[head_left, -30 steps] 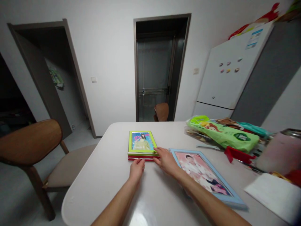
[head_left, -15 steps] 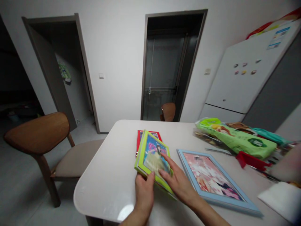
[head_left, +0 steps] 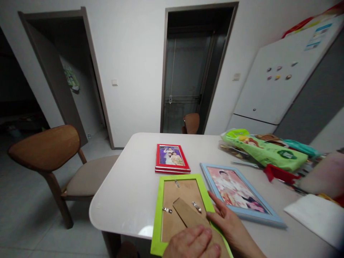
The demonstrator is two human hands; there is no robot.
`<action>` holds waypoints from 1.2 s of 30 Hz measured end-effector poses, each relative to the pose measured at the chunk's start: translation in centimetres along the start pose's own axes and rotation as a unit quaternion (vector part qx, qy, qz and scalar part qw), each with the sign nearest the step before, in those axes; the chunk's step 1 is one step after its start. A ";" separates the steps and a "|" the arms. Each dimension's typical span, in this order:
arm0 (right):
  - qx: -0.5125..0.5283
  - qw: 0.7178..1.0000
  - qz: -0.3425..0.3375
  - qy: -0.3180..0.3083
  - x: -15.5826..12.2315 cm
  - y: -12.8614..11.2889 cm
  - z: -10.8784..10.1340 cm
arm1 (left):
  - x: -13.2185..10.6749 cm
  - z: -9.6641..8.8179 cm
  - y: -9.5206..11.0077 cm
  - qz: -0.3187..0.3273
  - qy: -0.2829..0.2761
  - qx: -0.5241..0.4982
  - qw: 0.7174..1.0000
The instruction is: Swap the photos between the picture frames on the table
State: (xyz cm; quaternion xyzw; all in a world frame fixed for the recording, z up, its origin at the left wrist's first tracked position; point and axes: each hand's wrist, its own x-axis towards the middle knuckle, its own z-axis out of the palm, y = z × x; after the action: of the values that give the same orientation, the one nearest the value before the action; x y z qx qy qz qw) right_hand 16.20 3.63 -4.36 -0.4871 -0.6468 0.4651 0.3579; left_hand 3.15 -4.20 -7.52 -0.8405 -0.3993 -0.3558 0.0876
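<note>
A lime-green picture frame point(head_left: 157, 215) has its brown backing board point(head_left: 170, 191) turned up, showing metal turn clips and a fold-flat stand point(head_left: 185, 211). My left hand point(head_left: 192, 243) lies across the lower part of the backing and stand, fingers bent and pressed together on it. My right hand point(head_left: 231, 225) grips the frame's right edge, thumb on the rim. Just beyond is a red picture frame point(head_left: 173, 167) with a photo, lying on the table. To the right a larger light-blue picture frame point(head_left: 266, 215) lies picture side up.
The white table point(head_left: 126, 200) has a rounded left corner. On its right side are a green package point(head_left: 279, 154), a red object point(head_left: 279, 174) and a white tissue-like sheet point(head_left: 317, 218). A wooden chair point(head_left: 44, 148) stands left; a refrigerator point(head_left: 271, 86) stands back right.
The green picture frame has been turned over from its picture side to its back and brought nearer me. The red frame is now uncovered. My left hand has moved onto the backing.
</note>
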 end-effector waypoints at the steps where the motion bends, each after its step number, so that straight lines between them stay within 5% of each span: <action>1: -0.027 1.000 -0.011 -0.007 0.6 0.4 0.3 | -0.1 0.2 -0.3 0.009 -0.002 0.020 1.000; 7: -0.231 0.972 -0.046 0.020 2.8 2.9 1.2 | -0.2 1.3 -0.9 0.007 -0.079 0.067 0.995; 12: -0.322 0.939 -0.119 0.005 3.1 3.7 0.9 | 0.1 0.3 -1.1 -0.042 -0.167 -0.023 0.985; 15: -0.348 0.924 -0.157 0.016 3.7 2.7 1.2 | 0.3 -1.9 -2.8 -0.147 -0.167 -0.092 0.971; 18: -0.361 0.911 -0.199 0.008 5.1 0.9 2.7 | -0.1 -3.7 -5.7 -0.328 -0.091 -0.052 0.939; 21: -0.374 0.902 -0.215 -0.021 7.1 -0.5 5.2 | -1.0 -4.0 -8.1 -0.409 -0.074 -0.061 0.907; 27: -0.393 0.896 -0.206 -0.012 9.2 -0.6 8.4 | -2.1 -3.3 -8.8 -0.413 -0.073 -0.112 0.901; 36: -0.385 0.894 -0.226 -0.038 9.0 -0.8 8.6 | -2.1 -3.6 -8.7 -0.407 -0.091 -0.117 0.901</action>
State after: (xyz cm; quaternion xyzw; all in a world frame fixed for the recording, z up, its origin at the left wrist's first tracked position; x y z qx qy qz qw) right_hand 5.65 10.07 -6.17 -0.4097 -0.8808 0.1042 0.2131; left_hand -6.03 -1.17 -7.49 -0.6376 -0.6682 -0.3266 -0.2006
